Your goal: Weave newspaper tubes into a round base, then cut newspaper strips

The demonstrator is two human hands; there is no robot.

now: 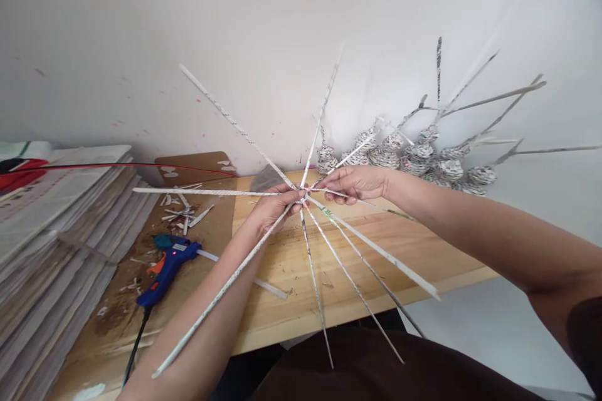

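Letting the near rods (pixel 430 290) splay freely over the table's (pixel 277 326) front edge should stop them snagging while the centre is worked. The hub (pixel 303 193), where the rods cross, is up in the air above the table, between both hands, and it wants a firm, level grip: the left hand (pixel 275 207) looks best as the clamp, the right hand (pixel 355 185) doing the fine placing with small, snug movements. The left thumb presses on top of the hub, fingers closed beneath it. The right thumb and forefinger pinch a thin rod (pixel 399 214) just beside the hub, the other fingers loosely curled; whether those tips also touch the hub, I cannot tell. Farther off, woven pieces (pixel 421 153) stand by the wall (pixel 258 12).
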